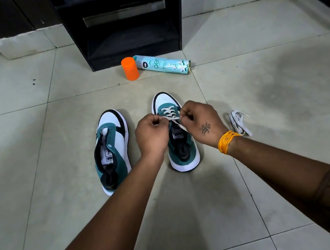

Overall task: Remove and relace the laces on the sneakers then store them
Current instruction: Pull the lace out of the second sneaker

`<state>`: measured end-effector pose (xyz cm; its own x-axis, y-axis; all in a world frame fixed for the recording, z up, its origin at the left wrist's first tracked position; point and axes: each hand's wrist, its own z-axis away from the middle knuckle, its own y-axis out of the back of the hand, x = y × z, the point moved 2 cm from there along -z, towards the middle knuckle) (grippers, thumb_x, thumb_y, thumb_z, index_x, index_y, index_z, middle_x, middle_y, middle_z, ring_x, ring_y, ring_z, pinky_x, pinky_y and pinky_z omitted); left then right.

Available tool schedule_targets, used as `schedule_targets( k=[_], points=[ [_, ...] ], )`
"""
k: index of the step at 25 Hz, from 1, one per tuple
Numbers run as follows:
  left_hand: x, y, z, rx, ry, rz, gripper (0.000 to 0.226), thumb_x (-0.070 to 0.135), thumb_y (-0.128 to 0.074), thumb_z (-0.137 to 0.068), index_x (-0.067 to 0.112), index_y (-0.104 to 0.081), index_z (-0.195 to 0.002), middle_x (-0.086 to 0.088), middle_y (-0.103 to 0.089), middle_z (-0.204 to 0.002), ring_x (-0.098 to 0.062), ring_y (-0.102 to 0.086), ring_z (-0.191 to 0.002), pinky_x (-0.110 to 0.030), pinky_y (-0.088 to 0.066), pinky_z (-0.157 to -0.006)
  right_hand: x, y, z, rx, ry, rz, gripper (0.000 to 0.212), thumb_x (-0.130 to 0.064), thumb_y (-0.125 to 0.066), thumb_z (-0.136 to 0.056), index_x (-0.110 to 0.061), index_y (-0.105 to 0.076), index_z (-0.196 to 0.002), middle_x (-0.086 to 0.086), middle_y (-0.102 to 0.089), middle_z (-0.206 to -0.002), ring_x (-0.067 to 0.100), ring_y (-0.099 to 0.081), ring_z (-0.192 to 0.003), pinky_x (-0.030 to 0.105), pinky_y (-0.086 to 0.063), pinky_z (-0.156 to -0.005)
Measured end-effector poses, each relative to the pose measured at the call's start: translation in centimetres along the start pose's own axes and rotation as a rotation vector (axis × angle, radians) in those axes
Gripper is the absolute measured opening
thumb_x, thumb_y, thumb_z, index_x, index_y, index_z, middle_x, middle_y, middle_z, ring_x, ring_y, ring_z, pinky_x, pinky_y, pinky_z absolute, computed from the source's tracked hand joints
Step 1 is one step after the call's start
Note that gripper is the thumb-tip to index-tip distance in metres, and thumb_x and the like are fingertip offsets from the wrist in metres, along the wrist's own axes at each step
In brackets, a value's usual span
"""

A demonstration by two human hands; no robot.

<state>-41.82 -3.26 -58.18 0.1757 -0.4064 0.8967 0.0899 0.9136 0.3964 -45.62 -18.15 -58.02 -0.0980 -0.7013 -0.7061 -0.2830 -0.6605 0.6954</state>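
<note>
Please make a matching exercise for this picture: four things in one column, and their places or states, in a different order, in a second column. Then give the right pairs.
Things:
1. left sneaker
2. right sneaker
3. loose lace
4. spray can

States:
A. lying on its side near the black shelf
B. bunched on the tile right of the hands
C. no lace in its eyelets
D. partly laced, lace ends pinched by both hands

Pairs: 1-C, 2-D, 3-B, 4-A. The left hand and right hand each pinch the lace.
</note>
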Motion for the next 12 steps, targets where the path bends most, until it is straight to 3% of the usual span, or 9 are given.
schedule_targets(
  k=[2,3,6,8,10,12],
  points=[
    [-0.78,-0.06,-0.18,-0.032,0.124,0.181,0.015,0.027,-0.06,-0.079,0.015,-0.068,-0.076,-0.003,-0.073,-0.076,-0.019,-0.066,-0.072,-0.051,-0.062,-0.078,0.41,0.11,0.06,-0.007,-0.126,-0.08,0.008,-0.013,-0.059,-0.088,-0.017,-0.066,-0.086,-0.004,-0.069,-0.076,0.017,-0.064,-0.074,0.031,-0.049,-0.069],
    [-0.85,0.01,-0.14,-0.051,0.12,0.19,0.013,0.027,-0.061,-0.08,0.018,-0.069,-0.079,0.0,-0.074,-0.079,-0.019,-0.069,-0.076,-0.053,-0.062,-0.082,0.62,0.14,0.15,-0.015,-0.129,-0.105,0.007,-0.014,-0.06,-0.088,-0.019,-0.066,-0.089,-0.005,-0.069,-0.075,0.015,-0.064,-0.073,0.031,-0.05,-0.069],
    [-0.6,0.2,-0.22,-0.103,-0.035,0.093,0.01,0.03,-0.073,-0.081,0.029,-0.075,-0.091,0.011,-0.073,-0.085,-0.013,-0.072,-0.087,-0.041,-0.06,-0.088,0.35,0.23,0.49,-0.075,0.023,-0.039,0.017,-0.023,-0.065,-0.084,-0.028,-0.065,-0.1,-0.008,-0.064,-0.077,0.015,-0.062,-0.075,0.032,-0.051,-0.069],
    [-0.39,0.05,-0.36,-0.097,-0.094,0.063,0.008,0.021,-0.078,-0.084,0.025,-0.078,-0.091,0.01,-0.074,-0.085,-0.01,-0.071,-0.085,-0.033,-0.058,-0.086,0.05,-0.16,0.38,-0.053,0.085,0.006,0.012,-0.025,-0.066,-0.083,-0.027,-0.066,-0.095,-0.008,-0.063,-0.08,0.014,-0.06,-0.077,0.032,-0.051,-0.07],
    [-0.36,0.17,-0.48,-0.076,-0.034,0.169,0.008,0.014,-0.076,-0.087,0.021,-0.077,-0.084,0.008,-0.075,-0.081,-0.01,-0.068,-0.076,-0.033,-0.057,-0.08,0.22,-0.34,0.19,-0.007,-0.005,-0.111,0.003,-0.022,-0.069,-0.088,-0.023,-0.067,-0.086,-0.009,-0.065,-0.079,0.008,-0.061,-0.075,0.027,-0.049,-0.069],
    [-0.37,0.32,-0.37,-0.075,0.086,0.319,0.015,0.007,-0.07,-0.092,0.019,-0.073,-0.083,0.003,-0.071,-0.079,-0.012,-0.062,-0.072,-0.033,-0.052,-0.072,0.59,0.06,0.06,0.011,-0.191,-0.296,0.008,-0.02,-0.069,-0.091,-0.021,-0.067,-0.083,-0.009,-0.066,-0.075,0.008,-0.06,-0.071,0.027,-0.051,-0.069]
  ],
)
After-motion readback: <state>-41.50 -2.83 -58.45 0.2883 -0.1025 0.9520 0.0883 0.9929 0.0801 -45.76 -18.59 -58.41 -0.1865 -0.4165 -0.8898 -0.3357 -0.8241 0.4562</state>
